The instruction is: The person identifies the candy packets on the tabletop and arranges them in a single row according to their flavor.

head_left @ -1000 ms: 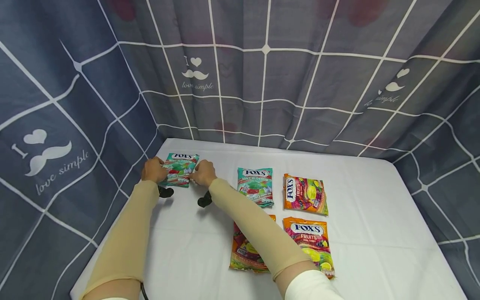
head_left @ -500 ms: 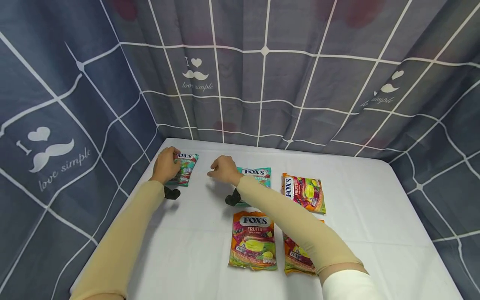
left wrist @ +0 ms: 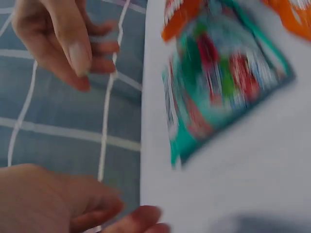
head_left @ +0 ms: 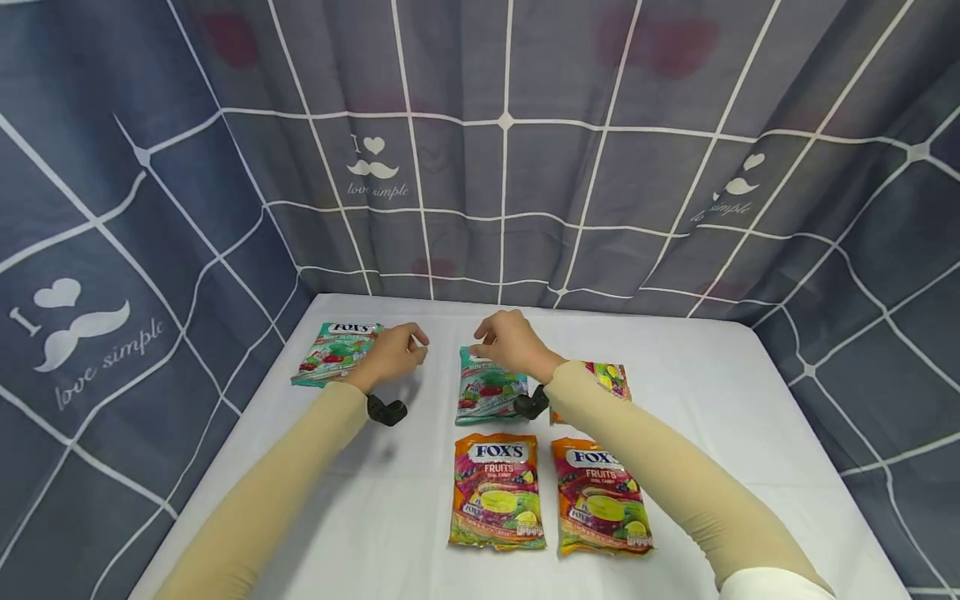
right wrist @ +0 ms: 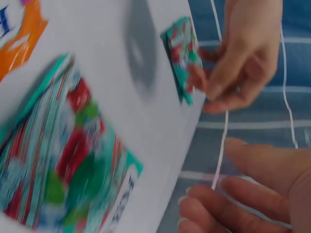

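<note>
My left hand [head_left: 390, 357] hovers just right of a green Fox's mint candy bag [head_left: 330, 354] at the table's far left, fingers loosely bent with nothing in them. Over the top edge of a second green mint candy bag [head_left: 489, 392] is my right hand [head_left: 513, 343], also holding nothing, its fingers relaxed and slightly apart. The wrist views are blurred; the second mint bag [left wrist: 223, 77] lies flat beyond the left hand [left wrist: 73, 204] there. In the right wrist view, the right hand's fingers [right wrist: 209, 206] are parted around bare air.
Two orange Fox's fruit candy bags, one left [head_left: 497, 492] and one right [head_left: 602, 498], lie side by side nearer the front. A third fruit candy bag [head_left: 611, 379] is partly hidden behind the right forearm. Dark checked curtains [head_left: 465, 167] stand behind and beside the white table [head_left: 720, 417].
Both hands have let go of the left mint bag and moved right, the right one first. The left mint bag stays on the table. The head view has shifted slightly.
</note>
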Motion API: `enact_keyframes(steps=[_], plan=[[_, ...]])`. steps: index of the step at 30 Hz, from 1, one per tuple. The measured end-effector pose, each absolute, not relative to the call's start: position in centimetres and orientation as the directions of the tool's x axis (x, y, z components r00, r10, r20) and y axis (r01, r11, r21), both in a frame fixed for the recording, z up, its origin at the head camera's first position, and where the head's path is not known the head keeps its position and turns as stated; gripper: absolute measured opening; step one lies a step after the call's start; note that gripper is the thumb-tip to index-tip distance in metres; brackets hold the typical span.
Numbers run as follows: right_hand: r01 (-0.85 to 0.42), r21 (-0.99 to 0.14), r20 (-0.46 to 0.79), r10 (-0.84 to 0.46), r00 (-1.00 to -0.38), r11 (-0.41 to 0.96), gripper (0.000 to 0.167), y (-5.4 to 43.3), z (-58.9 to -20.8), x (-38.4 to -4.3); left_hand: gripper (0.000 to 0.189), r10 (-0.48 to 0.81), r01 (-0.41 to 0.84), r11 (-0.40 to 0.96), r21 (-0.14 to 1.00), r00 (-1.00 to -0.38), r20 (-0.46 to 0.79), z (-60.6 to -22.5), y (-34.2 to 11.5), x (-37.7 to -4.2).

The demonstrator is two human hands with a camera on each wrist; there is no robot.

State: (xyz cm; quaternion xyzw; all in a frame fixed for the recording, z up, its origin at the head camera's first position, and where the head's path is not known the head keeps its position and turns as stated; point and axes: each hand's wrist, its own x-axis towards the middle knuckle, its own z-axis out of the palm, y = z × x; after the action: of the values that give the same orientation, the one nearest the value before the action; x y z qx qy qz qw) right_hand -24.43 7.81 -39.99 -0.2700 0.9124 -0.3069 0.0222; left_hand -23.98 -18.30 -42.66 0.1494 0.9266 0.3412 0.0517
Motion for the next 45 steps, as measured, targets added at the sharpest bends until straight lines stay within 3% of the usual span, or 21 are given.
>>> enact_keyframes(steps=[7,16,27,45], plan=[[-0.411,-0.565,0.096,-0.438,-0.894,0.715,0.035,12.4,-40.4,-24.4,0.024,0.428,0.23,0.658,0.717,-0.898,-0.105,-42.0,-14.8,-22.7],[-0.217,-0.622,-0.092,-0.345,-0.934,0.753,0.042,15.1,-42.6,-23.1,0.028,0.483,0.259,0.68,0.686,-0.862,-0.153,-43.7,-13.2,-22.2],[-0.087,-0.67,-0.197,-0.29,-0.937,0.737,0.027,14.7,-45.9,-22.5,0.038,0.291,0.145,0.828,0.542,-0.937,-0.194,-47.5,-11.3,-20.8],[0.011,-0.682,-0.237,-0.206,-0.949,0.732,0.023,14.0,-47.0,-22.6,0.028,0.228,0.103,0.761,0.64,-0.967,-0.114,-49.5,-10.4,-21.8]])
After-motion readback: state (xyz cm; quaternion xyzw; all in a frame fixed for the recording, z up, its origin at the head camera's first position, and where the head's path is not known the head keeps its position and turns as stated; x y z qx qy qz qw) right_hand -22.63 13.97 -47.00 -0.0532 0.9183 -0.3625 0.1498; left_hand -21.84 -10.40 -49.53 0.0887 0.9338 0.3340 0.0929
